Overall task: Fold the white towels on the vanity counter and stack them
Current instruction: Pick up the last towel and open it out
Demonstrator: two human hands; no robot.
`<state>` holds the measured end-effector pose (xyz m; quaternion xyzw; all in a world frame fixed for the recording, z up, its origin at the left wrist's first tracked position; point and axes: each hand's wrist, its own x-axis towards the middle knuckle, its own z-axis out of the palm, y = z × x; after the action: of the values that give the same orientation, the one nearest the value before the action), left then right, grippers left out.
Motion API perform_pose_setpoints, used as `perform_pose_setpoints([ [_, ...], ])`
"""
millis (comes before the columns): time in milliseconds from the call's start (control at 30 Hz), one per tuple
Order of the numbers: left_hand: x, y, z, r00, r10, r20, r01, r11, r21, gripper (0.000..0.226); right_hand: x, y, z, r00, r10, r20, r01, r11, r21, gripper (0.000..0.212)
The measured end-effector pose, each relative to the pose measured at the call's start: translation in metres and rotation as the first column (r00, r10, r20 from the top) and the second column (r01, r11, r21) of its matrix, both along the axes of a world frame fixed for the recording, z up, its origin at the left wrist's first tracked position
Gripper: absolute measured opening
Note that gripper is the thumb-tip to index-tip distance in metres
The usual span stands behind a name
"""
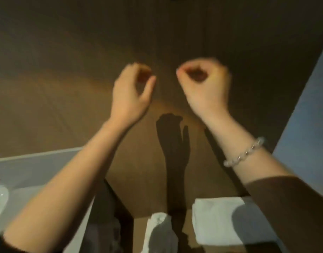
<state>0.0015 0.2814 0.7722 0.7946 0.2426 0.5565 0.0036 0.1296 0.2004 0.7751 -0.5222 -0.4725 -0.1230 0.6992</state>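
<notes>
Both my hands are raised in front of a brown wall, well above the counter, and both are blurred. My left hand [133, 92] has its fingers curled toward the thumb, with nothing visible in it. My right hand [206, 84] is curled into a loose fist and also holds nothing that I can see; a bead bracelet sits on that wrist. Far below, a folded white towel [217, 221] lies flat at the lower right. A second white towel [160, 232], crumpled or rolled, lies at the bottom centre on the brown counter [138, 229].
A white basin surround [38, 170] fills the lower left, with a glossy white object [0, 203] at its left edge. A pale blue panel [306, 115] runs down the right side. The brown wall [84, 52] is close behind my hands.
</notes>
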Motion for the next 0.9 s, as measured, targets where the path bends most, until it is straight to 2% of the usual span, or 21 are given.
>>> perform_pose_setpoints([
  [67, 0.004, -0.004, -0.082, 0.995, 0.004, -0.102, -0.022, 0.985, -0.171, 0.018, 0.003, -0.009, -0.079, 0.995, -0.079, 0.064, 0.09, 0.975, -0.203, 0.006],
  [200, -0.008, -0.013, -0.204, 0.968, 0.037, -0.249, -0.138, 0.905, -0.403, 0.015, 0.003, -0.013, -0.201, 0.992, -0.057, 0.115, 0.107, 0.858, -0.502, 0.012],
  [333, -0.033, -0.041, -0.303, 0.917, 0.048, -0.396, -0.308, 0.716, -0.627, 0.016, -0.011, -0.032, -0.297, 0.978, 0.089, 0.188, 0.076, 0.687, -0.722, 0.019],
  [467, -0.063, -0.064, -0.383, 0.832, 0.039, -0.553, -0.48, 0.55, -0.684, 0.021, -0.02, -0.045, -0.381, 0.923, 0.266, 0.277, 0.118, 0.489, -0.864, 0.029],
  [600, -0.087, -0.087, -0.448, 0.799, 0.013, -0.601, -0.55, 0.419, -0.723, 0.028, -0.029, -0.057, -0.448, 0.875, 0.402, 0.269, 0.126, 0.347, -0.929, 0.033],
  [733, -0.099, -0.091, -0.505, 0.777, -0.021, -0.63, -0.581, 0.362, -0.729, 0.027, -0.046, -0.058, -0.494, 0.866, 0.451, 0.217, 0.122, 0.231, -0.965, 0.03],
  [800, -0.103, -0.088, -0.535, 0.759, -0.05, -0.649, -0.594, 0.355, -0.722, 0.027, -0.053, -0.055, -0.522, 0.853, 0.477, 0.212, 0.125, 0.209, -0.97, 0.03],
  [900, -0.108, -0.085, -0.576, 0.726, -0.078, -0.683, -0.624, 0.34, -0.703, 0.028, -0.059, -0.049, -0.566, 0.847, 0.514, 0.134, 0.079, 0.127, -0.989, 0.038],
])
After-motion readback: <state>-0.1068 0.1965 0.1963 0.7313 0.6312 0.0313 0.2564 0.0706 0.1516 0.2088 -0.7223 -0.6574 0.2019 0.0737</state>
